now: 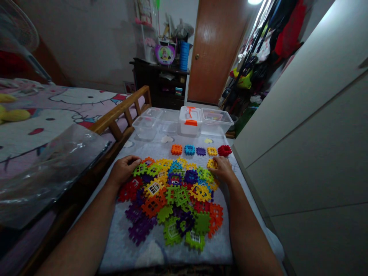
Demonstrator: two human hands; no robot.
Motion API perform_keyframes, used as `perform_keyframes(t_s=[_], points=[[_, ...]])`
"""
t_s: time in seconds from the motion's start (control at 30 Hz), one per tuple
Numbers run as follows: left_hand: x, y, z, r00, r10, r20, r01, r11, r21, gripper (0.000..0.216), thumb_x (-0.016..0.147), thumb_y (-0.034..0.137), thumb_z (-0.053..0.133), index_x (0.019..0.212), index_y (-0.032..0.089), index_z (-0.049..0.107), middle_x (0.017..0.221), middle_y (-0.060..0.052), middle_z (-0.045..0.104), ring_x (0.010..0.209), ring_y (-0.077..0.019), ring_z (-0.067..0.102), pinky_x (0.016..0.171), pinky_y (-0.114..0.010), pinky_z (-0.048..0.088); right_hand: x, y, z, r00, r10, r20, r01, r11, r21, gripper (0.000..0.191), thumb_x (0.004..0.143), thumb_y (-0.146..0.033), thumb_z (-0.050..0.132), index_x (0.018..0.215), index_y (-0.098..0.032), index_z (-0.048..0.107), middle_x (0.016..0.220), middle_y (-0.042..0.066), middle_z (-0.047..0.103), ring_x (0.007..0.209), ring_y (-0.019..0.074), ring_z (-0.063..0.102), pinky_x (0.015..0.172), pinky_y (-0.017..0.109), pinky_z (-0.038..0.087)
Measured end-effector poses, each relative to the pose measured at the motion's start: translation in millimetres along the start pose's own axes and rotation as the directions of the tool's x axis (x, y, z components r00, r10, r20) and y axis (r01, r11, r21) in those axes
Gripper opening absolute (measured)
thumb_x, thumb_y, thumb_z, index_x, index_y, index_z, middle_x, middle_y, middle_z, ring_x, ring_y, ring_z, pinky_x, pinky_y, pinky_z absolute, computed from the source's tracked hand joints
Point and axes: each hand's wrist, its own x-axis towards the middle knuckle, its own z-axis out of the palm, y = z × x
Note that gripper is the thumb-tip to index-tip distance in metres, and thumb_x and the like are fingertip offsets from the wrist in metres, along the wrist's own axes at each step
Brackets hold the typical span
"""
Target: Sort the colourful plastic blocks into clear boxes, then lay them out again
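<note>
A heap of interlocking plastic building tiles (181, 196) in green, yellow, red, orange, blue and purple covers the middle of the cloth. Some have window grilles. My right hand (223, 168) pinches a yellow tile (212, 164) at the heap's far right corner. At the far left edge rests my left hand (125, 168), loosely curved, its thumb and fingers slightly apart beside green tiles (140, 169). Beyond the heap, a row holds an orange tile (176, 149), a blue tile (189, 149), a purple tile (201, 151), a yellow tile (212, 151) and a red piece (224, 150).
Clear plastic bins (216, 122) and a lidded box with orange latches (190, 122) stand at the table's far end. A wooden bed rail (120, 115) and a plastic bag (57, 165) flank the left. A pale cabinet (304, 126) borders the right.
</note>
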Motion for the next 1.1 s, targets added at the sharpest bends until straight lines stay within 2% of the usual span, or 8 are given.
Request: perform_keyframes(t_s=[0.17,0.33,0.47,0.53,0.67,0.8,0.93,1.1], points=[[1.4,-3.0,-1.2,1.000,0.013,0.010,-0.014,1.000,0.020,0.039,0.071,0.056,0.063,0.079,0.020,0.072,0.078,-0.003,0.073,0.075,-0.0217,0.067,0.070,-0.027,0.050,0.0,-7.1,-5.4,1.000,0.013,0.007,-0.012,0.997,-0.078,0.044,0.074,-0.041,0.073,0.113,-0.020,0.067,0.114,0.015,0.060,0.105,0.0324,0.051,0.086,0.041,0.039],[3.4,-9.2,-0.3,0.999,0.022,0.024,-0.022,1.000,0.012,0.039,0.072,0.057,0.063,0.082,0.020,0.073,0.079,-0.003,0.074,0.076,-0.0221,0.067,0.070,-0.026,0.051,5.6,-10.1,-16.6,1.000,-0.027,0.000,0.027,0.992,-0.125,0.044,0.072,-0.039,0.075,0.110,-0.019,0.068,0.115,0.016,0.058,0.107,0.0340,0.050,0.087,0.043,0.040],[2.0,-5.5,0.2,1.000,0.018,0.016,-0.018,1.000,0.004,0.039,0.071,0.057,0.064,0.080,0.020,0.072,0.080,-0.003,0.074,0.076,-0.0225,0.067,0.072,-0.026,0.051,31.2,-1.7,-34.3,0.987,-0.124,-0.104,0.112,0.988,-0.108,0.049,0.069,-0.035,0.076,0.116,-0.022,0.067,0.131,0.014,0.053,0.120,0.0351,0.044,0.098,0.047,0.037],[1.1,-1.6,-0.3,1.000,0.013,0.017,-0.014,1.000,0.013,0.039,0.071,0.057,0.063,0.079,0.020,0.072,0.079,-0.003,0.074,0.075,-0.0223,0.067,0.072,-0.027,0.052,49.4,2.7,-43.4,0.976,-0.184,-0.114,0.169,0.977,-0.129,0.051,0.068,-0.035,0.076,0.118,-0.025,0.066,0.141,0.012,0.048,0.129,0.0360,0.037,0.105,0.049,0.031],[0.5,2.4,-1.5,1.000,0.004,0.019,-0.004,0.999,0.040,0.041,0.070,0.058,0.062,0.079,0.019,0.072,0.079,-0.003,0.074,0.074,-0.0218,0.067,0.072,-0.027,0.052,81.0,6.7,-51.3,0.979,-0.204,0.012,0.202,0.956,-0.214,0.060,0.065,-0.042,0.080,0.121,-0.027,0.066,0.151,0.010,0.040,0.142,0.0388,0.023,0.114,0.055,0.016],[0.9,-1.0,-1.5,1.000,0.006,0.025,-0.008,0.999,0.041,0.041,0.071,0.059,0.063,0.081,0.019,0.072,0.080,-0.003,0.074,0.075,-0.0219,0.067,0.072,-0.026,0.052,95.5,6.5,-45.4,0.980,-0.152,0.127,0.179,0.955,-0.238,0.069,0.058,-0.045,0.085,0.123,-0.029,0.066,0.155,0.008,0.037,0.144,0.0397,0.019,0.114,0.058,0.011],[1.2,-2.9,-1.1,1.000,-0.002,0.020,0.001,0.999,0.044,0.041,0.072,0.058,0.062,0.082,0.019,0.072,0.080,-0.003,0.074,0.075,-0.0218,0.067,0.073,-0.027,0.052,97.9,6.8,-39.8,0.979,-0.136,0.154,0.170,0.956,-0.237,0.079,0.053,-0.045,0.088,0.128,-0.029,0.064,0.155,0.009,0.037,0.144,0.0405,0.018,0.115,0.058,0.009],[1.9,-4.4,-0.4,1.000,-0.007,0.024,0.006,0.999,0.038,0.041,0.073,0.057,0.062,0.082,0.019,0.072,0.080,-0.002,0.074,0.075,-0.0215,0.067,0.071,-0.026,0.051,99.2,8.1,-38.6,0.979,-0.120,0.165,0.158,0.959,-0.235,0.079,0.055,-0.044,0.086,0.129,-0.030,0.063,0.157,0.008,0.035,0.145,0.0399,0.017,0.115,0.058,0.009]])
